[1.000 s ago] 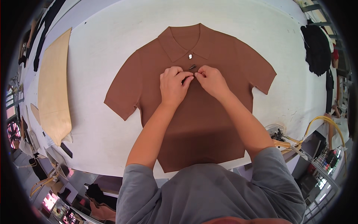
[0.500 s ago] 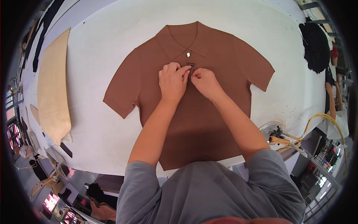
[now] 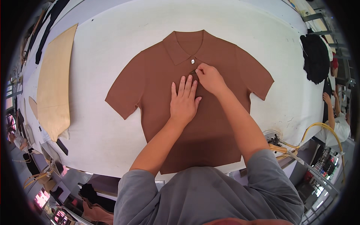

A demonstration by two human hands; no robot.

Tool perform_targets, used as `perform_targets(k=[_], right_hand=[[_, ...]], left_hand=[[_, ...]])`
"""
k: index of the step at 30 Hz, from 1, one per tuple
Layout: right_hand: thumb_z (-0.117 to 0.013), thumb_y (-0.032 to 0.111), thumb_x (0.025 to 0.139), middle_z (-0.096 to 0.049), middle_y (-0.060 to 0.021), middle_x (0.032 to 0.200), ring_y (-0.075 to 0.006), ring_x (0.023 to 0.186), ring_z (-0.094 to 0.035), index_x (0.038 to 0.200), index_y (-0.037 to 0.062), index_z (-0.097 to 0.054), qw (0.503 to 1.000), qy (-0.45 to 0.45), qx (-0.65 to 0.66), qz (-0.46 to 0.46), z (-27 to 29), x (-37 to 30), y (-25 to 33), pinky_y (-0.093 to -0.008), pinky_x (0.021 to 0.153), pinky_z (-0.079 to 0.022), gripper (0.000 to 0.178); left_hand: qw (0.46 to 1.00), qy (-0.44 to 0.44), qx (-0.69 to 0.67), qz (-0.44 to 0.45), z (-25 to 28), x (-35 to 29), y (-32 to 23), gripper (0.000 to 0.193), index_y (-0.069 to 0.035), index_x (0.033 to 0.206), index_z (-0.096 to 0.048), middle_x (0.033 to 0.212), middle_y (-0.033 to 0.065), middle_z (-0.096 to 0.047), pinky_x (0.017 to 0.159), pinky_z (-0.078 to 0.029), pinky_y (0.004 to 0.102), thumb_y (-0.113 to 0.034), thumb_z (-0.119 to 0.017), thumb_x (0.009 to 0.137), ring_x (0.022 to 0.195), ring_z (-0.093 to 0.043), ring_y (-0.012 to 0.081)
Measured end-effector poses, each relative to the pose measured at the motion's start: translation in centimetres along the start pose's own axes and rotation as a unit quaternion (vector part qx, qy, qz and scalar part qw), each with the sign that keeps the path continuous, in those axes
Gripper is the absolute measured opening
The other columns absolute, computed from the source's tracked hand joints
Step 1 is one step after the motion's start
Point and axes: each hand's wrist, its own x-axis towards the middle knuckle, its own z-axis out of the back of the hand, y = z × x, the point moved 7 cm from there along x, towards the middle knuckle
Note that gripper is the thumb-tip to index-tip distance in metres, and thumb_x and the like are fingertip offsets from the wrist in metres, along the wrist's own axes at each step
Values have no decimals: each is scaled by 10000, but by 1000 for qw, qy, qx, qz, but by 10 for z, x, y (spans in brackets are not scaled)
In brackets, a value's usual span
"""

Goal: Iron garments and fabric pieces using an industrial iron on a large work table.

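Observation:
A brown short-sleeved polo shirt [image 3: 157,86] is spread out on the table with its collar at the far end. My left hand [image 3: 183,99] lies flat on the chest, fingers stretched out. Just beyond those fingertips, my right hand [image 3: 208,78] is closed in a pinch at the front opening. A small, thin, dark strip [image 3: 192,72] sticks out leftward from the pinch; its kind is too small to tell. Between the collar points a shiny light button-like piece [image 3: 192,61] shows.
The white table [image 3: 101,63] carries a tan curved board [image 3: 56,82] at left and a dark bundle of cloth [image 3: 315,59] at far right. An iron with a wooden handle [image 3: 277,148] and yellow hose sits near my right elbow. Another person's arm [image 3: 330,110] is at the right rim.
My left hand has opened from bent fingers near the dark strip to lying flat on the shirt. The right hand has moved to the strip, which now sits tilted.

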Motion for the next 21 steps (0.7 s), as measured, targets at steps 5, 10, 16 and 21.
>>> perform_targets(k=[5,10,16,21], right_hand=[[-610,236,987,-740,-121,931,-296,822,-688,1016,34,-706,998,47,18,-24,11,-14,0,-387,764,-550,226],[-624,213,977,-742,-113,1001,-296,898,-695,1073,37,-710,994,82,1,-74,2,-24,-6,-397,818,-548,218],[-668,223,949,-700,-103,1271,-316,1164,-658,1251,52,-690,945,-185,-165,214,4,-68,15,-438,998,-511,348],[-688,352,952,-459,-116,1639,-350,1521,-412,1487,64,-563,917,-156,-272,245,-20,-132,-18,-524,1220,-340,621]], left_hand=[[997,-8,-61,37,3,5,22,589,-104,1514,-550,1684,126,-390,1247,-282,568,-293,-677,971,1558,-348,338],[998,-12,-41,36,0,9,23,615,-95,1524,-538,1681,130,-391,1244,-277,586,-322,-678,970,1558,-345,337],[999,-17,32,-22,-4,13,8,616,-99,1524,-539,1677,129,-396,1244,-272,595,-334,-672,971,1556,-346,344],[996,15,80,-30,-19,12,5,636,-101,1545,-519,1706,156,-341,1245,-261,602,-370,-647,984,1570,-318,362]])
